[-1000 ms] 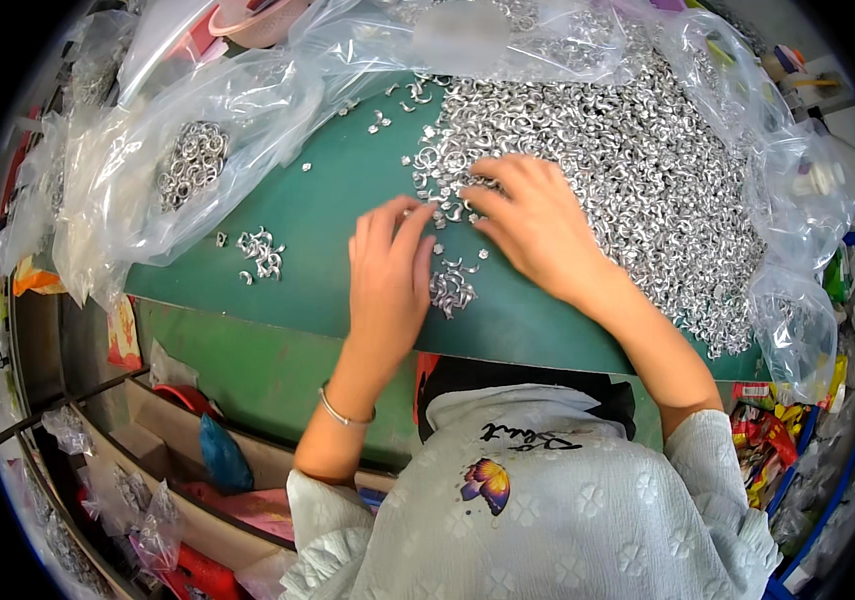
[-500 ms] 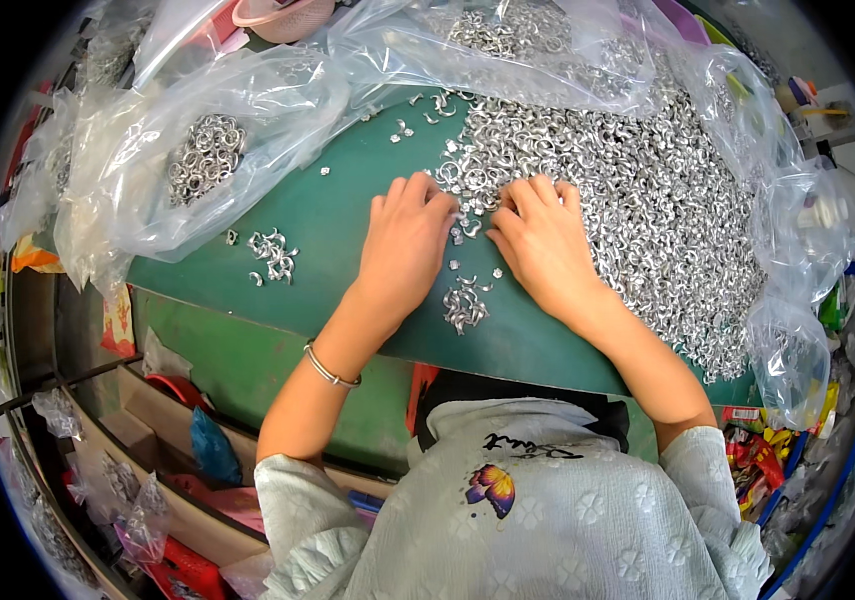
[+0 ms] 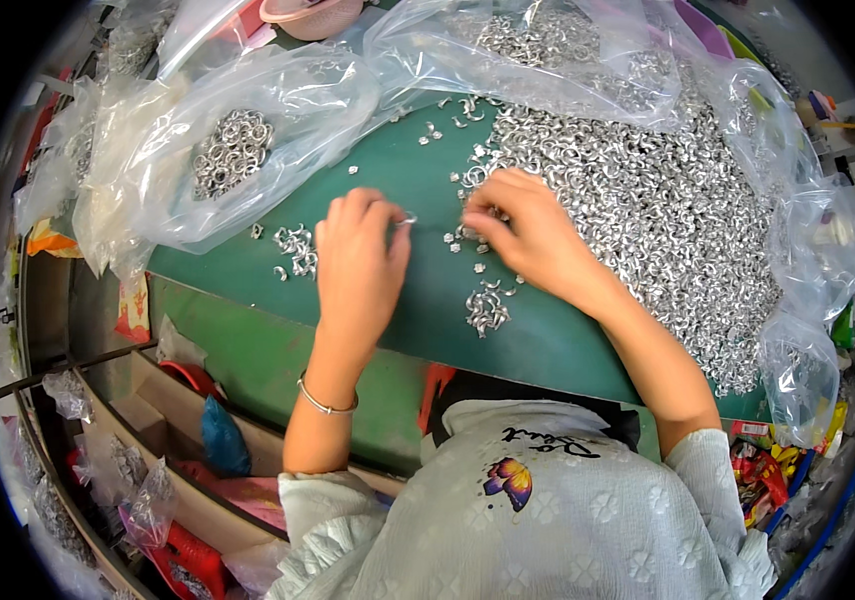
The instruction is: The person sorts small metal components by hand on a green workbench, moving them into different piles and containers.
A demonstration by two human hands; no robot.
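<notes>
Left hand: since the earlier frame, the left hand [image 3: 358, 250] has drawn leftward from the heap's edge; its grip appears closed on a small metal piece [image 3: 409, 219], slightly blurred between thumb and finger.
Right hand: the right hand [image 3: 528, 225] has shifted left, toward loose bits at the heap's edge; its fingers curl, and whether the grip holds anything cannot be told.
Metal heap: the heap [image 3: 648, 220] covers the right of the green bench [image 3: 428, 325], probably so the right hand reaches it easily; clear plastic sheeting [image 3: 523, 75] behind likely stops spilling.
Small clusters: a near cluster [image 3: 489, 310] and a left cluster [image 3: 297, 248] lie apart from the heap, presumably to avoid mixing; both look unchanged.
Bagged rings: rings [image 3: 235, 152] sit inside a clear bag [image 3: 168, 200], probably for containment.
</notes>
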